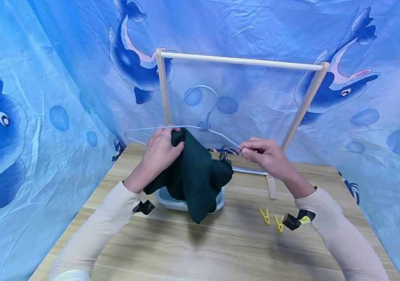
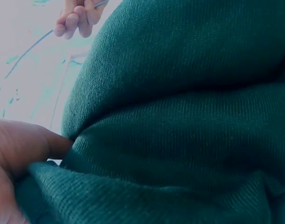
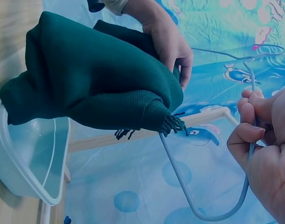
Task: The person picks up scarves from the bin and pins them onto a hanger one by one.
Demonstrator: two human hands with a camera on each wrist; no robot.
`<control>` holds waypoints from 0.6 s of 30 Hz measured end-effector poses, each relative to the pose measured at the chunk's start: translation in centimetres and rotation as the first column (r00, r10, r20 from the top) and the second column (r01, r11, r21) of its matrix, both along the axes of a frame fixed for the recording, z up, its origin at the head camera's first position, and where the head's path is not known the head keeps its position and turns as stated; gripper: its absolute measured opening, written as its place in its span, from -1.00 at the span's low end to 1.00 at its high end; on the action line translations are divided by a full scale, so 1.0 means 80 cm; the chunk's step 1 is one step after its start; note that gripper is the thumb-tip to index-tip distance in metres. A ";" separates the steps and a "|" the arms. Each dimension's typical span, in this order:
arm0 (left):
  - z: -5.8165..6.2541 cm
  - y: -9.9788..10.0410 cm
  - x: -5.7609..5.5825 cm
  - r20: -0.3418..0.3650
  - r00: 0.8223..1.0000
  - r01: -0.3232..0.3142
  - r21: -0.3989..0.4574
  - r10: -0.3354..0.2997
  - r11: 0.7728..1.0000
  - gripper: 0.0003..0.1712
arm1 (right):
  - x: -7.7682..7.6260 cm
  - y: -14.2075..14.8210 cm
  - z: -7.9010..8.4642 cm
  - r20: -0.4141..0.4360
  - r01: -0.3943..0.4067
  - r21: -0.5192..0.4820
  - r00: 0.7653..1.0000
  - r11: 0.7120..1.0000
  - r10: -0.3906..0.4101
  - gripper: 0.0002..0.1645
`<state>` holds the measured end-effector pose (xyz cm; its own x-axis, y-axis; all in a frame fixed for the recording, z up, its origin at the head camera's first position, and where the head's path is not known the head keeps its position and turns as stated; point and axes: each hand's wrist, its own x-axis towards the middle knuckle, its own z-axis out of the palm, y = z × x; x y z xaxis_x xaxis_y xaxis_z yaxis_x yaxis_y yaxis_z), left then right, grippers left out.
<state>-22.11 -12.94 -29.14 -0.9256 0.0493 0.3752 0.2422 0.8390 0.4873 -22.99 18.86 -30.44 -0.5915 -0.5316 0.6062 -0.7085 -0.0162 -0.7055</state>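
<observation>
A dark green fringed scarf (image 1: 196,175) hangs in folds from my left hand (image 1: 161,150), which grips its upper end right at the light blue wire hanger (image 1: 186,126). My right hand (image 1: 264,154) pinches the hanger's sloping right arm, its hook pointing up. In the right wrist view, fingers and thumb curl round the hanger wire (image 3: 252,168), and the scarf's tassels (image 3: 172,125) overlap its lower bar. The scarf (image 2: 179,130) fills most of the left wrist view, hiding part of the left fingers. Below the scarf stands a pale blue basin (image 1: 172,203), partly covered by it.
A wooden rack with a white top rail (image 1: 238,60) stands at the back of the wooden table (image 1: 221,249). Two yellow clothespins (image 1: 264,216) lie on the table at the right, near my right wrist camera. Blue dolphin-printed curtains (image 1: 70,58) surround the table.
</observation>
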 end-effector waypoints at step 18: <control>0.012 0.014 0.014 -0.098 0.993 -0.081 -0.170 0.065 0.982 -0.54 | 0.000 0.003 0.028 -0.034 0.058 -0.020 0.998 0.998 -0.059 -0.82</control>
